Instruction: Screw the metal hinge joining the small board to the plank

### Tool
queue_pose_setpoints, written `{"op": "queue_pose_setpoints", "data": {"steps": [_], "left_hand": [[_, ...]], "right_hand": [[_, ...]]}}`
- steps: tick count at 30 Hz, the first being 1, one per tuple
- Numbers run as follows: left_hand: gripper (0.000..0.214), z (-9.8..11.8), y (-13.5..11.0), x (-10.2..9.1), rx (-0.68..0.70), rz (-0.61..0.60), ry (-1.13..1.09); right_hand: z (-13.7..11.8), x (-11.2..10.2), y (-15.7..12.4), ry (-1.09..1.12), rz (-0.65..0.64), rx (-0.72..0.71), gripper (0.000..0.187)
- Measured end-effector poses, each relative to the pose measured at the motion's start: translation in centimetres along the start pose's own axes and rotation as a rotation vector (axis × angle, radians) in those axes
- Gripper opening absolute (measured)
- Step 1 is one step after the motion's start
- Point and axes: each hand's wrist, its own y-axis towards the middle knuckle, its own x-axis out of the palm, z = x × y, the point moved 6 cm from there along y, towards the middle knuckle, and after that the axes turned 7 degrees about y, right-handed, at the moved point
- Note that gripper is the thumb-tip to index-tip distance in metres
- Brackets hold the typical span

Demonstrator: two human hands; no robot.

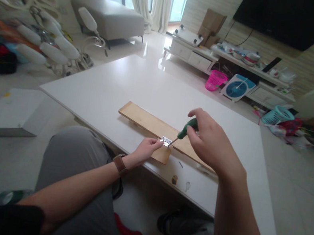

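Note:
A long wooden board [141, 119] lies on the white table [138, 86], with a smaller wood piece [161, 155] against its near edge. A small metal hinge [166, 140] sits where the two meet. My left hand [145, 150] pinches the hinge from the left and rests on the small piece. My right hand [212, 141] is closed around the green handle of a screwdriver [185, 130], whose tip points down at the hinge.
A loose screw [180, 164] and small bits [175, 179] lie near the table's front edge. A white box [9, 111] is on the floor at left. A pink basket [215, 80], a fan [236, 88] and a low TV cabinet [192, 55] stand beyond the table.

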Motion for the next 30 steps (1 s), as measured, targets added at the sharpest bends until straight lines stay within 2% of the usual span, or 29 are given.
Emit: {"op": "queue_pose_setpoints", "data": {"steps": [3,6,9,11,14,17,20,22,24,25,28,30], "left_hand": [[0.066,0.1,-0.1,0.0,0.002,-0.003,0.005],[0.063,0.3,-0.1,0.0,0.020,-0.017,-0.021],[0.061,0.4,0.0,0.0,0.029,-0.024,-0.045],[0.060,0.3,0.0,0.0,0.022,-0.019,-0.037],[0.061,0.3,0.1,-0.1,0.031,-0.012,-0.011],[0.062,0.3,0.1,-0.2,0.038,0.003,0.024],[0.063,0.3,0.1,-0.2,0.031,0.013,0.039],[0.063,0.3,0.0,-0.2,0.034,0.010,0.025],[0.063,0.4,0.0,-0.1,0.037,0.001,0.008],[0.063,0.4,0.0,-0.1,0.038,-0.005,0.002],[0.062,0.4,0.1,-0.1,0.040,-0.016,0.001],[0.063,0.3,0.1,-0.1,0.041,-0.009,0.005]], "right_hand": [[0.2,-0.2,-0.3,0.026,-0.008,0.029,0.030],[0.5,-0.2,-0.3,-0.110,0.037,0.128,0.020],[1.2,-0.2,-0.3,-0.313,0.058,0.274,0.037],[1.6,-0.1,-0.3,-0.348,0.051,0.299,0.038],[1.7,-0.1,-0.3,-0.143,0.038,0.165,0.028],[1.2,-0.2,-0.5,0.143,-0.014,-0.037,0.034],[0.4,-0.3,-0.7,0.232,-0.069,-0.128,0.033],[0.1,-0.1,-0.6,0.188,-0.072,-0.083,0.027],[0.2,0.1,-0.4,0.066,-0.029,0.026,0.015],[0.4,0.1,-0.3,-0.022,0.001,0.090,0.016],[0.9,0.1,-0.2,-0.260,0.055,0.231,0.033],[1.0,0.3,-0.2,-0.253,0.039,0.225,0.029]]}}
